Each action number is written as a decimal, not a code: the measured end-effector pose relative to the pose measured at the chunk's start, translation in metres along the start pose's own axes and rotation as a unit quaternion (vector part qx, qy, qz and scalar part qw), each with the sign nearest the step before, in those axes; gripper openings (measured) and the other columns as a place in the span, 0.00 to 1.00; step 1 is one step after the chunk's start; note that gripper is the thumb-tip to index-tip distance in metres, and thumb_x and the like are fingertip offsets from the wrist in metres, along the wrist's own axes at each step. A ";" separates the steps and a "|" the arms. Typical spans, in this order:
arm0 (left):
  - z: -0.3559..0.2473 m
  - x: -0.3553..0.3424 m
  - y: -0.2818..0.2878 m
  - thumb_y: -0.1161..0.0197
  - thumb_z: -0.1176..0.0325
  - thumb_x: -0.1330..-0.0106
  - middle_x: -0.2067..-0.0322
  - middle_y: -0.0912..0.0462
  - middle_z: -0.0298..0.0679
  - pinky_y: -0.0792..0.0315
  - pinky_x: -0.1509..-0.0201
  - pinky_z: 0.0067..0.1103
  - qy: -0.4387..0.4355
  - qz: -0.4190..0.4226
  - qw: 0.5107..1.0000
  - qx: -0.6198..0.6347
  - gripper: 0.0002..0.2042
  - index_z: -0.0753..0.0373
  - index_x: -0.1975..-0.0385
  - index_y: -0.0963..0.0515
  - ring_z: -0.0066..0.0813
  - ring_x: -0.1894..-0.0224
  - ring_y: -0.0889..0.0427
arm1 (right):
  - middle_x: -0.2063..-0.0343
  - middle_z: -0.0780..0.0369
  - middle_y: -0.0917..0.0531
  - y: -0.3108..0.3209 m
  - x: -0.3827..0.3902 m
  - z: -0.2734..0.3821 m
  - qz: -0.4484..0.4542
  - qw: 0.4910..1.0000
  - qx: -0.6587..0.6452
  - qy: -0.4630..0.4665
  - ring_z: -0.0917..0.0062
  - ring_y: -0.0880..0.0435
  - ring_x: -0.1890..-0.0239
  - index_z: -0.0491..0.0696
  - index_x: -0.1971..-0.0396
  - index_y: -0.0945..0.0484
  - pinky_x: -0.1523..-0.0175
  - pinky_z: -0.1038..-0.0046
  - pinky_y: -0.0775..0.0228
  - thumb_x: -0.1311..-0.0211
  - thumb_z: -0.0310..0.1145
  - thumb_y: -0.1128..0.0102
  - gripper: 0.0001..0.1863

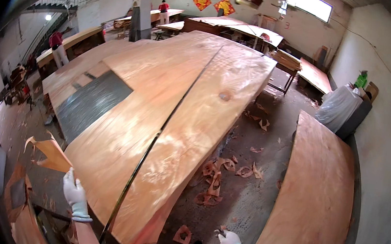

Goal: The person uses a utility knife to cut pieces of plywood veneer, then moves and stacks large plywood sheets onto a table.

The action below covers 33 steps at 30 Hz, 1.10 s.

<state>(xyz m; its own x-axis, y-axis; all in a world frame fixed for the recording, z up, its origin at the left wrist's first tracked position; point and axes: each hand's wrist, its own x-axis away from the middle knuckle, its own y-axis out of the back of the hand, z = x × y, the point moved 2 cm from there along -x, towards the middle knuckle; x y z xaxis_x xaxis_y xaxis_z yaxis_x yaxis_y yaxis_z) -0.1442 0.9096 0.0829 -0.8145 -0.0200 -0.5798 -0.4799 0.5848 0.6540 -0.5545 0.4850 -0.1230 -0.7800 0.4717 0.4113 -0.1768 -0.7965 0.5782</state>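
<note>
The right hand (229, 241), gloved and low by the chest, pinches something small and dark that is too small to make out. The left hand (74, 195), also gloved, grips a torn veneer strip (50, 152) at the bench's left edge. Two veneer sheets (166, 118) cover the bench (91, 101), a dark seam between them. Scraps (215, 178) litter the concrete floor (245, 196); another stack (315, 200) lies right, near the wall.

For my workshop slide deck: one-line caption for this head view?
Gloved left hand lifts a torn veneer scrap beside two large veneer sheets; right hand hangs low.
</note>
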 end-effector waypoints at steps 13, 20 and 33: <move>-0.246 -0.071 -0.281 0.46 0.78 0.44 0.47 0.25 0.52 0.28 0.44 0.34 -0.212 0.055 0.976 0.008 0.22 0.65 0.47 0.25 0.50 0.47 0.24 | 0.71 0.63 0.13 0.119 -0.138 -0.074 -0.105 0.964 -0.208 -0.126 0.81 0.17 0.78 0.53 0.52 0.18 0.70 0.74 0.26 0.34 0.36 0.46 0.14; -0.366 -0.125 -0.433 0.45 0.77 0.40 0.50 0.22 0.51 0.25 0.49 0.34 -0.264 0.082 0.961 0.019 0.17 0.63 0.50 0.23 0.50 0.52 0.21 | 0.76 0.63 0.16 0.246 -0.242 -0.094 -0.176 0.910 -0.303 -0.223 0.82 0.23 0.84 0.49 0.51 0.20 0.78 0.76 0.32 0.35 0.33 0.45 0.14; -0.538 -0.162 -0.617 0.41 0.76 0.44 0.51 0.21 0.47 0.28 0.43 0.35 -0.291 0.126 0.947 0.057 0.16 0.55 0.55 0.19 0.47 0.48 0.23 | 0.69 0.59 0.16 0.409 -0.443 -0.157 -0.157 0.890 -0.397 -0.162 0.80 0.24 0.85 0.42 0.51 0.25 0.82 0.77 0.36 0.34 0.26 0.50 0.14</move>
<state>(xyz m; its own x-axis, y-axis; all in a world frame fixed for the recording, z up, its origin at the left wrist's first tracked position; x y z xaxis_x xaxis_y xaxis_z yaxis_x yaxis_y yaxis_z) 0.1083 0.1155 0.0347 -0.5645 0.5632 -0.6034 -0.2292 0.5954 0.7701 -0.3756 -0.1091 -0.1796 -0.4270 0.6996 0.5730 -0.8235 -0.5626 0.0733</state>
